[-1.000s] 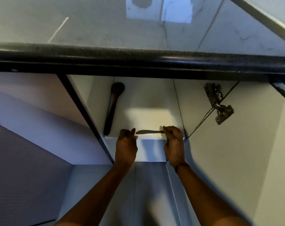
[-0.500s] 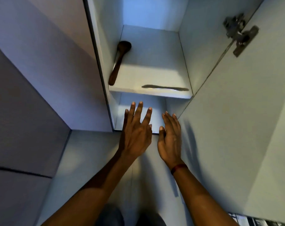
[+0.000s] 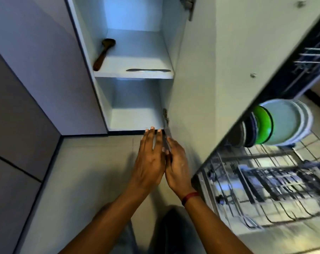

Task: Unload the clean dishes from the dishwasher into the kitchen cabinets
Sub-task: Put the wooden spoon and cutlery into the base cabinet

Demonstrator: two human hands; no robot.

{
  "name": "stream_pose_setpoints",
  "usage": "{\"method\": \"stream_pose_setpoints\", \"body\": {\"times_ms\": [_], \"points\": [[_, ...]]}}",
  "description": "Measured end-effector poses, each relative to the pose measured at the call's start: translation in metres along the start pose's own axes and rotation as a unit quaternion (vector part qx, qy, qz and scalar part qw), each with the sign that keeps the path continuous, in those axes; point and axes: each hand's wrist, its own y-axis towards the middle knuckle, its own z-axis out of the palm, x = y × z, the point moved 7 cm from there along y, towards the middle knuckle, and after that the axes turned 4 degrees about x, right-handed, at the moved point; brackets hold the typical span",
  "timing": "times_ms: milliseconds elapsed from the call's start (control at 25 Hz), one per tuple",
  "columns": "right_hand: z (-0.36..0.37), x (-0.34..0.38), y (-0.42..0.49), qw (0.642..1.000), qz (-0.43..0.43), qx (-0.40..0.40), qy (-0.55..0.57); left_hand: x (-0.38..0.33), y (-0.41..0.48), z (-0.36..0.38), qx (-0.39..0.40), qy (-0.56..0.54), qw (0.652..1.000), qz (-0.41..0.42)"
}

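Note:
A narrow white cabinet [image 3: 104, 99] stands open in front of me. On its middle shelf lie a metal knife [image 3: 148, 70] near the front edge and a dark wooden spoon [image 3: 103, 54] along the left wall. My left hand [image 3: 150, 158] and my right hand [image 3: 176, 162] hang side by side below the cabinet's bottom edge, fingers straight, holding nothing. At the right the dishwasher rack [image 3: 265, 189] is pulled out, with white plates [image 3: 285, 121], a green plate [image 3: 263, 123] and darker plates standing upright in it.
The open cabinet door [image 3: 219, 79] stands between my hands and the dishwasher, with a hinge [image 3: 165, 116] just above my right hand's fingers. Grey cabinet fronts [image 3: 36, 88] fill the left. The floor is pale tile [image 3: 82, 180].
My right hand let go of the knife, which now lies on the shelf. Both hands dropped below the cabinet and came together. My view tilted down and right, bringing the dishwasher rack in.

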Motion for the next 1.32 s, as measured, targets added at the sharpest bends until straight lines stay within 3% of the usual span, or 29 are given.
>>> {"method": "stream_pose_setpoints", "body": {"times_ms": [360,760,880,1040,1160,1320], "points": [[-0.077,-0.016,-0.096,0.998,0.013,-0.019,0.051,-0.091,-0.059,0.031,-0.013,-0.059,0.997,0.056],[-0.188,-0.050,-0.131,0.993,0.018,-0.119,-0.016,-0.201,-0.037,0.057,-0.029,-0.164,0.958,0.233],[-0.233,-0.072,-0.132,0.976,0.055,-0.190,-0.092,-0.237,-0.009,0.087,0.035,-0.182,0.949,0.257],[-0.297,-0.107,-0.128,0.926,0.149,-0.280,-0.207,-0.280,0.032,0.150,0.238,-0.170,0.935,0.202],[-0.329,-0.136,-0.119,0.906,0.232,-0.265,-0.234,-0.307,0.050,0.196,0.332,-0.129,0.913,0.198],[-0.345,-0.189,-0.110,0.879,0.359,-0.202,-0.240,-0.325,0.060,0.244,0.342,-0.110,0.921,0.152]]}}
